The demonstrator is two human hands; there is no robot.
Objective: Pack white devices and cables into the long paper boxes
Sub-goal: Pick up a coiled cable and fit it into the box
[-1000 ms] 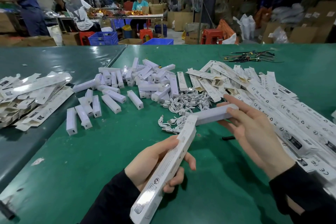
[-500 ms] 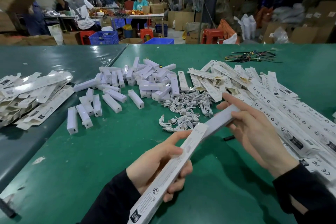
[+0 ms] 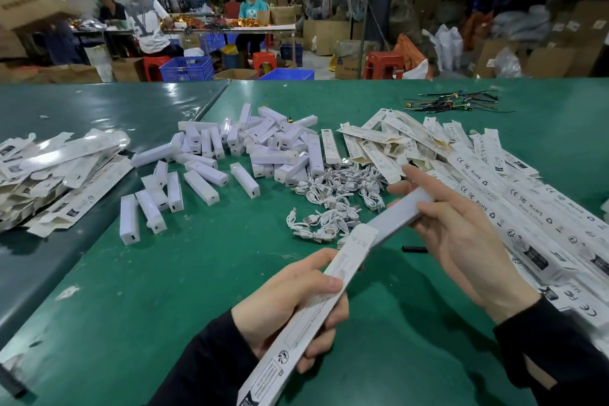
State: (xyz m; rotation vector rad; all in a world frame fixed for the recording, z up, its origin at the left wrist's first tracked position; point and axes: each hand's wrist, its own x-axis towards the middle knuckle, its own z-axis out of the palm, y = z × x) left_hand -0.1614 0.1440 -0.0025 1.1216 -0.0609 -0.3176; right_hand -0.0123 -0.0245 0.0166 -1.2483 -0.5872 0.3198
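The left hand [image 3: 290, 303] is gripping a long paper box [image 3: 316, 313] with fingers curled round it, its open end facing up and away, while the right hand [image 3: 461, 241] is pinching a white device [image 3: 400, 219] whose near end is entering the box mouth. Judging by the table [image 3: 197, 273], much is remaining: loose devices [image 3: 230, 155] are lying in a heap, cables [image 3: 333, 198] are waiting beside them, flat boxes [image 3: 527, 204] are piling on the right, and whether the boxes on the left [image 3: 59, 171] are filled I cannot tell
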